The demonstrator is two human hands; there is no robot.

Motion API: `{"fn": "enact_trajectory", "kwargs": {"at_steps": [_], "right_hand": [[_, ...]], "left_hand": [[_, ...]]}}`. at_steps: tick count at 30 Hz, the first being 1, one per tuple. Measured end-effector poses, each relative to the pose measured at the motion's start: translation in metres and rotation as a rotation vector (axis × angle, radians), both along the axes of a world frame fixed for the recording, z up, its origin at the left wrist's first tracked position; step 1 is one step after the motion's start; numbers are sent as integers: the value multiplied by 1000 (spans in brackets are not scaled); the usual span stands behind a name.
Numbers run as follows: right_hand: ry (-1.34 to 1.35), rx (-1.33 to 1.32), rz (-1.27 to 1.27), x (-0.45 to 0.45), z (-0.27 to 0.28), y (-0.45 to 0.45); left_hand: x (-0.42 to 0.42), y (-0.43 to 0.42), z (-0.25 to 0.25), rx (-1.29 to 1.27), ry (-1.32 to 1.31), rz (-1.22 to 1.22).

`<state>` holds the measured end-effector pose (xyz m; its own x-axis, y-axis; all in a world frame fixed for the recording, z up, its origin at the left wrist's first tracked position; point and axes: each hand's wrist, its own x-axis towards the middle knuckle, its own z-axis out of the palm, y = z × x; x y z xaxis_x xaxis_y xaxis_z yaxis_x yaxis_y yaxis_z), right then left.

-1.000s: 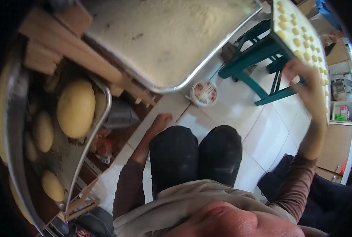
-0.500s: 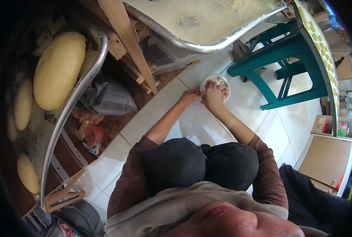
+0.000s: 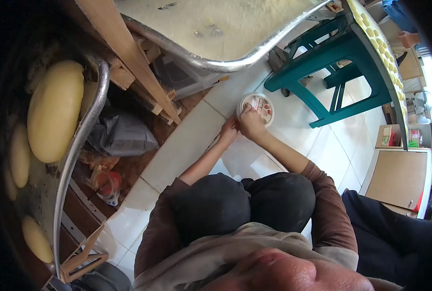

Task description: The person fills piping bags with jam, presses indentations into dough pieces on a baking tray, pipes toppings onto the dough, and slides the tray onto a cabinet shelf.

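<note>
A round white tub (image 3: 264, 107) with a printed lid is low in front of my knees, above the tiled floor. My right hand (image 3: 251, 123) is closed at the near left rim of its lid, fingers bent over the edge. Close beside it, my left hand (image 3: 229, 129) is closed against the tub's left side; its fingertips are partly hidden. Under my forearms is a pale, translucent plastic surface (image 3: 242, 157), reaching back toward my knees.
To the right stands a green plastic stool (image 3: 330, 80) beneath a board of small dough pieces (image 3: 378, 46). A metal-rimmed tray (image 3: 235, 63) overhangs the top. At left, another tray holds large dough lumps (image 3: 56, 111). Below are a grey bag (image 3: 123, 133) and red cup (image 3: 106, 183).
My right hand has slid from the top of the lid to its near left rim, uncovering more print. My left hand has come closer to it. The camera view has shifted slightly.
</note>
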<state>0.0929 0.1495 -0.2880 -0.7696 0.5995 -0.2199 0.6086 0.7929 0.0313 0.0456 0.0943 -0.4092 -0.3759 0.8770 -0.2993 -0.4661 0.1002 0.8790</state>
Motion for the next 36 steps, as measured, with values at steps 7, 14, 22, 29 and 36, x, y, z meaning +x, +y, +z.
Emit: {"fn": "enact_trajectory", "kwargs": {"at_steps": [7, 14, 22, 29, 36], "right_hand": [[353, 41, -309, 31, 67, 56], [593, 273, -685, 144, -46, 126], [760, -600, -1274, 213, -131, 126], [619, -3, -891, 192, -128, 134], [685, -11, -766, 133, -29, 89]], "left_hand": [[-3, -1, -3, -31, 238, -30], [-25, -41, 2, -154, 164, 18], [-53, -112, 54, -238, 0, -152], [-67, -134, 55, -14, 83, -409], [-67, -116, 82, -104, 148, -308]]}}
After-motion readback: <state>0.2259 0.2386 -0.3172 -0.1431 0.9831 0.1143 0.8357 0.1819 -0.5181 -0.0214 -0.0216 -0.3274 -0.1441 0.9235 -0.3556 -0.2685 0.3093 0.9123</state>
